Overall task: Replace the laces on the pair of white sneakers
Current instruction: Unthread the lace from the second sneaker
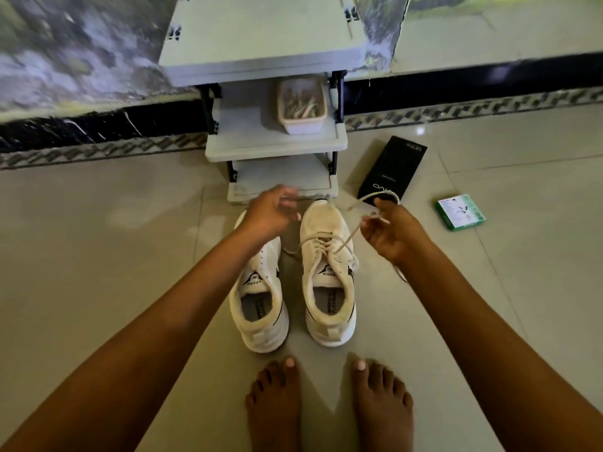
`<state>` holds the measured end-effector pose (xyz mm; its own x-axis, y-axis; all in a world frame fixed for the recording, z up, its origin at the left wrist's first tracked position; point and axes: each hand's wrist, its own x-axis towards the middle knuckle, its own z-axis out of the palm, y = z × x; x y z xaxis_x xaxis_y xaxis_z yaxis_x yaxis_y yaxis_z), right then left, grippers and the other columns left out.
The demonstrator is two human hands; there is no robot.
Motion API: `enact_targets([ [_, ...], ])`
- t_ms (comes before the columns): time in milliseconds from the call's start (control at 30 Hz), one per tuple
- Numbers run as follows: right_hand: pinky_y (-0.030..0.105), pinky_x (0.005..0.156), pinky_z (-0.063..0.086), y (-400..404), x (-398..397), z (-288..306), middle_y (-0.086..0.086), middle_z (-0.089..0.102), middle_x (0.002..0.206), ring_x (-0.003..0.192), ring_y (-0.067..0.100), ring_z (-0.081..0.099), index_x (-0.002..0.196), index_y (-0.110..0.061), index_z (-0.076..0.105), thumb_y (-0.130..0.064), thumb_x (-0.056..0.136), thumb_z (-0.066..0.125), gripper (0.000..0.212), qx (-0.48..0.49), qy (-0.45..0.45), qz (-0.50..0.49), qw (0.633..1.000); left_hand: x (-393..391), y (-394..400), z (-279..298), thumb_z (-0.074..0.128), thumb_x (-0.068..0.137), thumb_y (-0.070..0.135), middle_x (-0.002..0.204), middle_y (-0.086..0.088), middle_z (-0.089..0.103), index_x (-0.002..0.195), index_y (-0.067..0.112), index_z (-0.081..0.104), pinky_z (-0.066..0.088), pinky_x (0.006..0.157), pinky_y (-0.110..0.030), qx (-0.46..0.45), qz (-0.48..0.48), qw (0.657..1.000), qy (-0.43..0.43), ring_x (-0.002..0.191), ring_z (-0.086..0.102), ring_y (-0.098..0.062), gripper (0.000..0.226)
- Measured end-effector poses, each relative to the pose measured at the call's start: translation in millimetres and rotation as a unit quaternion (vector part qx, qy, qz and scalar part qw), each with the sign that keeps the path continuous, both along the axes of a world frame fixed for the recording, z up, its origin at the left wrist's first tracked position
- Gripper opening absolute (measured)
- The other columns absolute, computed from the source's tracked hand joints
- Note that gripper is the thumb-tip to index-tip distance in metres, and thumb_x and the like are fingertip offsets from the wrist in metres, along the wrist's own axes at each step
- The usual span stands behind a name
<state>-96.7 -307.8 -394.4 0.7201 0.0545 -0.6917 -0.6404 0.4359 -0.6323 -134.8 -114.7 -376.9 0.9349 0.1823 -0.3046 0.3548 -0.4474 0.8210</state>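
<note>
Two white sneakers stand side by side on the tiled floor, toes pointing away from me. The left sneaker (259,298) shows no lace. The right sneaker (328,272) still carries a loosened cream lace (346,238) through its eyelets. My right hand (393,231) pinches one strand of that lace, raised to the right of the shoe. My left hand (270,213) hovers over the left sneaker's toe and pinches the other strand near its tip, which stretches across above the right shoe's toe.
A grey tiered shoe rack (277,141) stands just beyond the sneakers; a shallow tub (301,107) of spare laces sits on its middle shelf. A black box (393,168) and a small green box (460,212) lie on the floor to the right. My bare feet (326,402) are at the bottom.
</note>
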Motion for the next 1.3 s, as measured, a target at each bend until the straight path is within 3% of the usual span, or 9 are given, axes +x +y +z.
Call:
enact_targets([
  [200,0.044,0.096,0.048,3.8,-29.6,-23.9,0.011,0.045,0.134,0.115,0.027,0.053,0.141,-0.019,0.025,-0.016,0.083,0.069,0.072,-0.324,-0.155,0.151,0.921,-28.1,-6.5,-32.5,0.075,0.079,0.024,0.134,-0.002,0.054,0.135,0.021,0.05,0.039,0.099,-0.027,0.023,-0.171,0.978,0.119,0.122,0.05,-0.018,0.062],
  [267,0.035,0.085,0.051,7.3,-39.3,-28.6,0.008,0.048,0.128,0.106,0.023,0.056,0.135,-0.019,0.038,-0.023,0.082,0.07,0.062,-0.413,-0.272,0.306,0.813,-31.3,-8.1,-38.4,0.076,0.077,0.029,0.138,-0.001,0.051,0.139,0.021,0.046,0.036,0.098,-0.024,0.066,-0.197,0.972,0.113,0.125,0.047,-0.018,0.069],
  [400,0.031,0.078,0.044,14.9,-45.3,-27.2,0.006,0.048,0.125,0.11,0.024,0.052,0.136,-0.027,0.042,-0.044,0.087,0.058,0.055,-0.61,-0.359,0.553,0.44,-36.9,-8.5,-43.1,0.075,0.077,0.035,0.139,-0.002,0.052,0.137,0.017,0.047,0.034,0.097,-0.022,0.09,-0.21,0.97,0.088,0.124,0.049,-0.016,0.069],
  [633,0.031,0.084,0.039,29.6,-32.9,-15.5,0.007,0.05,0.122,0.114,0.023,0.047,0.126,-0.025,0.055,-0.05,0.086,0.055,0.047,-0.657,-0.39,0.562,0.317,-36.6,-13.6,-45.3,0.069,0.078,0.049,0.138,-0.003,0.053,0.138,0.022,0.047,0.038,0.097,-0.029,0.197,-0.241,0.948,0.072,0.125,0.049,-0.021,0.069],
  [900,0.033,0.087,0.038,38.6,-25.8,-22.1,0.006,0.052,0.117,0.111,0.024,0.047,0.114,-0.018,0.062,-0.041,0.087,0.054,0.036,-0.663,-0.397,0.562,0.294,-36.8,-12.0,-52.3,0.063,0.079,0.057,0.13,-0.003,0.059,0.137,0.026,0.048,0.042,0.088,-0.029,0.233,-0.241,0.94,0.068,0.118,0.053,-0.022,0.067],
  [1067,0.025,0.063,0.04,38.7,-19.4,-9.8,0.009,0.054,0.092,0.083,0.019,0.052,0.088,-0.009,0.058,-0.026,0.087,0.055,0.017,-0.419,-0.149,0.471,0.762,-39.3,-20.5,-63.4,0.062,0.073,0.067,0.107,0.0,0.066,0.126,0.032,0.055,0.039,0.071,-0.027,0.282,-0.217,0.933,0.053,0.101,0.06,-0.021,0.064],
  [1133,0.025,0.059,0.039,36.2,-21.2,-10.8,0.01,0.055,0.093,0.082,0.02,0.054,0.101,-0.006,0.057,-0.018,0.085,0.057,0.02,-0.346,-0.085,0.43,0.829,-40.4,-22.9,-67.2,0.062,0.071,0.069,0.106,0.0,0.066,0.124,0.036,0.055,0.039,0.071,-0.027,0.295,-0.211,0.931,0.038,0.101,0.06,-0.021,0.063],
  [1233,0.029,0.065,0.048,27.6,-26.4,-17.9,0.01,0.06,0.099,0.087,0.021,0.056,0.107,-0.004,0.063,-0.019,0.087,0.06,0.026,-0.357,-0.149,0.453,0.803,-39.8,-22.2,-69.4,0.063,0.072,0.067,0.106,-0.002,0.066,0.122,0.034,0.056,0.039,0.071,-0.027,0.287,-0.21,0.934,0.039,0.101,0.059,-0.023,0.061],
  [1300,0.035,0.084,0.048,20.8,-27.6,-21.1,0.009,0.056,0.116,0.106,0.024,0.052,0.117,-0.017,0.064,-0.033,0.086,0.061,0.035,-0.498,-0.256,0.546,0.624,-39.7,-20.5,-69.6,0.063,0.072,0.067,0.105,-0.002,0.067,0.122,0.032,0.056,0.04,0.071,-0.027,0.278,-0.212,0.936,0.04,0.1,0.06,-0.023,0.062],
])
